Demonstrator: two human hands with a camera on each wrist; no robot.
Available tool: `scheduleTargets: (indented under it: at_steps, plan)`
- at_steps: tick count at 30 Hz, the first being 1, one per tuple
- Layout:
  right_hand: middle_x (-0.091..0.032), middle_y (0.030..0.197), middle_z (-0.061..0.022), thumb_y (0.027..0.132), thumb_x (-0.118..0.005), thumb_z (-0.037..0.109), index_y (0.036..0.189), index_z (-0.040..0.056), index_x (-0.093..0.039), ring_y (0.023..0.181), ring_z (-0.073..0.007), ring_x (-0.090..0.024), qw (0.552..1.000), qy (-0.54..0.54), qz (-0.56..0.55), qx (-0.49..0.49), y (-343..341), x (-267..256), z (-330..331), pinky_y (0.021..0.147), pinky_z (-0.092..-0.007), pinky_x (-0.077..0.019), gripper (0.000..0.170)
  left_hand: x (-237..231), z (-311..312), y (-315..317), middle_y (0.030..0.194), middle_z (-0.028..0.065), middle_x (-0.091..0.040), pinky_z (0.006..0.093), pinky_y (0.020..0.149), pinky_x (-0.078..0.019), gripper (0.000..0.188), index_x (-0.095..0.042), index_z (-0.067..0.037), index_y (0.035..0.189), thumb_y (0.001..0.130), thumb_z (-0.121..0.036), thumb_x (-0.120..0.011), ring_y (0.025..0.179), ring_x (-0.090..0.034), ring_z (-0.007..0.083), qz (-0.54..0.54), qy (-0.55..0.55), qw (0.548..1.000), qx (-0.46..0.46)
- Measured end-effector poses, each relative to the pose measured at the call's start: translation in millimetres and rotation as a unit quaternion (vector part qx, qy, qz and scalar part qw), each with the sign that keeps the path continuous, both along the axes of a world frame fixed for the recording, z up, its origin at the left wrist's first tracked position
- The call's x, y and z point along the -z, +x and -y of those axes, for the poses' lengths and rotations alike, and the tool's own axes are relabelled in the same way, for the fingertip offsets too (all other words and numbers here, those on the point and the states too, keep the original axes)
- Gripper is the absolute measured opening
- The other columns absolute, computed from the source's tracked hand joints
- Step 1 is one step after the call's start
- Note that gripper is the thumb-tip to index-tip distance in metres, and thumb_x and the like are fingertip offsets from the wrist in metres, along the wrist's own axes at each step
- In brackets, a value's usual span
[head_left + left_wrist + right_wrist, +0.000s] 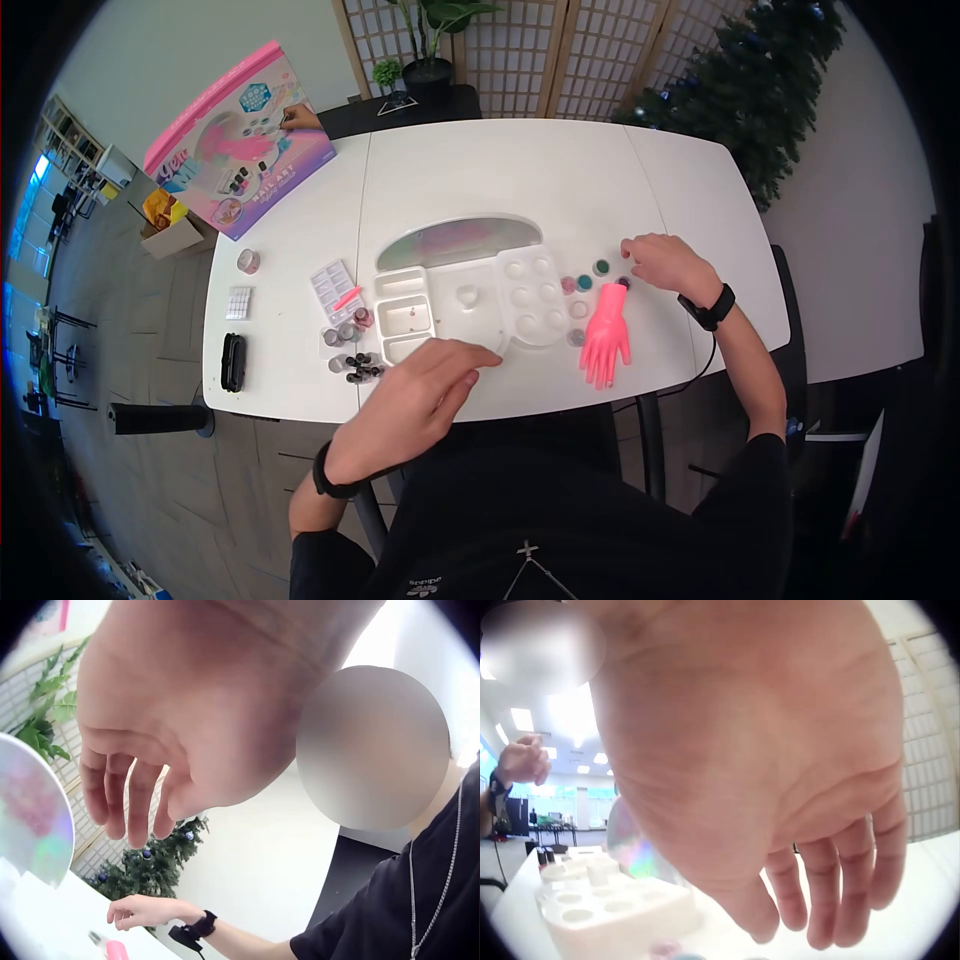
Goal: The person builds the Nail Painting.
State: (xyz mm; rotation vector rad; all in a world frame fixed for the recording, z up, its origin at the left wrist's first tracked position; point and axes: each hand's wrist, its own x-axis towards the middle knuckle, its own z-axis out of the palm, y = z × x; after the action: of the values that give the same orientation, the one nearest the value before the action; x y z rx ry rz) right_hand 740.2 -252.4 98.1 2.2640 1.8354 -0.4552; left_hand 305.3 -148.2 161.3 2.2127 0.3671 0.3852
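My left hand (415,400) hovers over the front edge of a white nail-art tray (465,335). Its fingers (139,802) hang loosely bent in the left wrist view, with nothing between them. To the right, my right hand (668,268) is above the table beside several small glitter pots (601,267). Fingers (825,892) droop loosely there too, and the palm holds nothing. Just below that hand lies a pink plastic practice hand (605,335), fingers toward me. The tray has a mirror (460,242) along its back and a round-welled palette (532,295) on its right.
Left of the tray are a nail case (335,290), small jars (348,331) and dark-capped bottles (362,370). Farther left sit a black case (232,362), a white gridded pack (238,303) and a lone jar (248,261). A nail-art box (240,140) stands at the back left.
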Motion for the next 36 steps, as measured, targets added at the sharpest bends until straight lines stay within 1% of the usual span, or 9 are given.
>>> scheduleTargets:
  at_steps: [2,8,12,14,16,21,24,31,36]
  plan:
    - [-0.075,0.115,-0.0154,0.096,-0.073,0.016,0.116,0.0032,-0.071,0.107,-0.0353,-0.073,0.999,0.006,-0.032,-0.031,6.9,16.3,11.9,0.091,-0.0460,-0.0575,0.025,25.1,9.4,1.9,0.121,0.0144,-0.073,0.0458,0.093,-0.0573,0.026,-0.071,-0.005,0.130,0.106,-0.003,-0.061,0.113,-0.068,0.0369,0.001,-0.022,1.000,-0.010]
    - [-0.075,0.109,-0.0147,0.093,-0.077,0.018,0.114,0.0038,-0.071,0.107,-0.0356,-0.072,0.997,0.040,-0.068,-0.010,0.2,34.1,27.0,0.092,-0.0464,-0.0588,0.026,69.5,25.6,11.2,0.124,0.0145,-0.073,0.0459,0.100,-0.0572,0.025,-0.071,-0.006,0.130,0.106,-0.005,-0.063,0.119,-0.068,0.0368,-0.043,-0.012,0.999,-0.012]
    - [-0.075,0.110,-0.0129,0.094,-0.076,0.018,0.114,0.0044,-0.071,0.107,-0.0342,-0.072,0.994,0.095,-0.055,0.011,1.1,14.3,27.7,0.091,-0.0453,-0.0589,0.025,91.9,30.1,19.9,0.129,0.0111,-0.071,0.0474,0.096,-0.0589,0.023,-0.069,-0.004,0.127,0.105,-0.006,-0.063,0.123,-0.066,0.0351,-0.026,0.028,0.999,-0.012]
    - [-0.075,0.111,-0.0118,0.095,-0.075,0.019,0.114,0.0048,-0.071,0.107,-0.0336,-0.072,0.990,0.127,-0.051,0.016,-12.3,-15.9,17.4,0.091,-0.0449,-0.0588,0.024,93.1,32.2,27.7,0.130,0.0112,-0.070,0.0468,0.097,-0.0585,0.024,-0.069,-0.003,0.127,0.104,-0.005,-0.064,0.123,-0.065,0.0351,-0.016,0.044,0.999,-0.019]
    - [-0.073,0.107,-0.0114,0.097,-0.076,0.021,0.116,0.0055,-0.070,0.102,-0.0332,-0.072,0.982,0.164,-0.090,-0.038,-32.3,-25.8,1.2,0.089,-0.0445,-0.0585,0.025,94.7,32.4,36.0,0.132,0.0118,-0.069,0.0465,0.099,-0.0580,0.026,-0.069,-0.002,0.127,0.101,-0.004,-0.065,0.123,-0.065,0.0353,-0.007,0.065,0.998,-0.019]
    - [-0.074,0.108,-0.0123,0.099,-0.074,0.021,0.116,0.0044,-0.070,0.102,-0.0345,-0.072,0.971,0.154,-0.091,-0.158,-90.5,-15.2,-51.5,0.087,-0.0454,-0.0590,0.024,107.4,28.7,58.6,0.138,0.0131,-0.067,0.0475,0.101,-0.0569,0.031,-0.069,-0.002,0.128,0.097,0.000,-0.067,0.127,-0.064,0.0365,0.004,0.136,0.991,-0.012]
    - [-0.074,0.109,-0.0134,0.099,-0.072,0.021,0.115,0.0040,-0.071,0.102,-0.0359,-0.073,0.964,0.168,-0.090,-0.188,-103.9,4.1,-73.6,0.085,-0.0465,-0.0600,0.023,112.2,27.0,67.6,0.141,0.0141,-0.066,0.0490,0.105,-0.0543,0.034,-0.069,-0.002,0.128,0.094,0.001,-0.067,0.131,-0.062,0.0371,0.012,0.173,0.985,-0.022]
    - [-0.075,0.110,-0.0138,0.099,-0.074,0.023,0.113,0.0039,-0.072,0.101,-0.0365,-0.074,0.966,0.154,-0.063,-0.199,-110.8,17.1,-85.5,0.085,-0.0469,-0.0617,0.023,116.2,9.6,79.2,0.144,0.0154,-0.065,0.0489,0.111,-0.0472,0.039,-0.071,-0.002,0.128,0.089,0.000,-0.068,0.137,-0.058,0.0373,0.001,0.263,0.962,-0.069]
    - [-0.076,0.114,-0.0143,0.099,-0.074,0.023,0.117,0.0039,-0.073,0.101,-0.0366,-0.075,0.964,0.164,-0.078,-0.195,-110.1,13.5,-79.7,0.086,-0.0464,-0.0613,0.027,120.2,-9.0,93.1,0.140,0.0144,-0.068,0.0481,0.108,-0.0474,0.039,-0.071,-0.002,0.130,0.091,-0.003,-0.071,0.133,-0.061,0.0349,0.006,0.311,0.943,-0.121]
